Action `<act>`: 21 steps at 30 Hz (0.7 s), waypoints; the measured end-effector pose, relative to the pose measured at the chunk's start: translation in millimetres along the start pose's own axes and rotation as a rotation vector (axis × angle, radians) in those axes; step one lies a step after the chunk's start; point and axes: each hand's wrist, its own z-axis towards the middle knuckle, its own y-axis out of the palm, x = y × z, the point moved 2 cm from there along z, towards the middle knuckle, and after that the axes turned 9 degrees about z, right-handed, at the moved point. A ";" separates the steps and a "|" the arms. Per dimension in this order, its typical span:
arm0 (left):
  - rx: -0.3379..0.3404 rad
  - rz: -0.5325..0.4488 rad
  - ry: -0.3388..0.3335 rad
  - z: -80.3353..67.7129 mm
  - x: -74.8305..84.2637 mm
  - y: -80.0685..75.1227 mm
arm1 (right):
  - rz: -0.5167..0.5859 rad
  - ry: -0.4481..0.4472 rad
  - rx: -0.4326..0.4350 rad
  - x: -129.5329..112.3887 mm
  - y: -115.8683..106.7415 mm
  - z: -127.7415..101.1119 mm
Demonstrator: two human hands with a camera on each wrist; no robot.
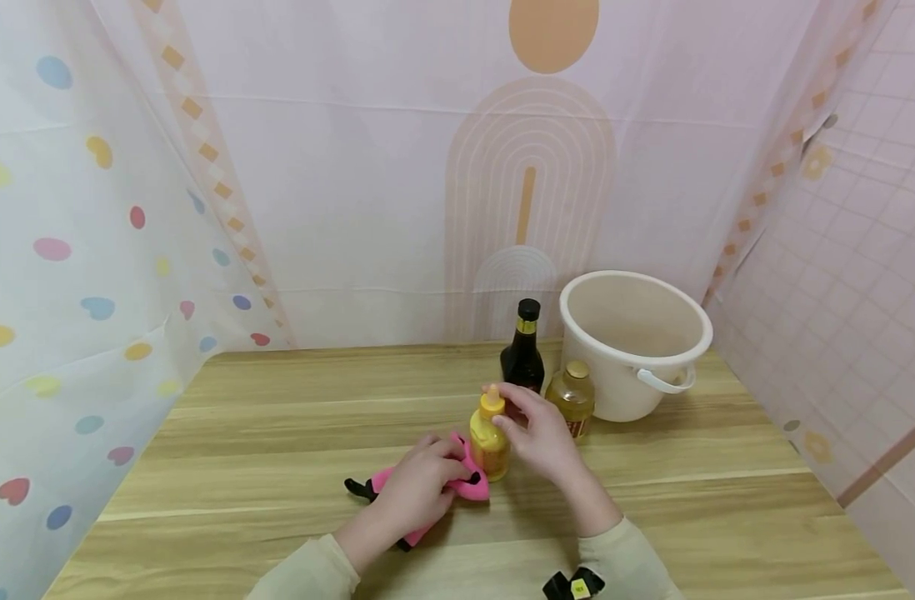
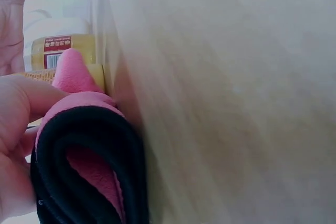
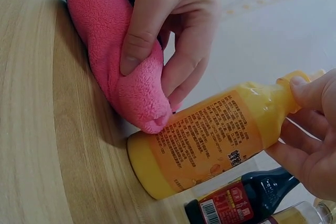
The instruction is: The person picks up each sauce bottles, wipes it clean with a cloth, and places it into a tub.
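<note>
Yellow squeeze bottle (image 1: 490,444) upright on wooden table (image 1: 277,433), just in front of 2 other bottles – dark bottle (image 1: 522,350), amber bottle (image 1: 572,398) – right hand (image 1: 536,433) pinching its cap, left hand (image 1: 420,487) clutching pink cloth (image 1: 468,483) pressed against its side, white bucket (image 1: 633,342) behind-right.

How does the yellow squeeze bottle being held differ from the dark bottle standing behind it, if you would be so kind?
The yellow squeeze bottle is opaque yellow with a yellow nozzle cap; the dark bottle is near black with a black cap and a gold neck band. The yellow squeeze bottle is shorter and stouter, the dark bottle taller with a narrow neck. The right hand grips the yellow one while the left hand presses a pink cloth on it; the dark one stands untouched. Both are upright on the table.
</note>
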 end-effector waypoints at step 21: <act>-0.165 0.156 0.023 14.8 9.0 -8.2 | -0.017 -0.007 0.007 -0.2 -0.3 -0.1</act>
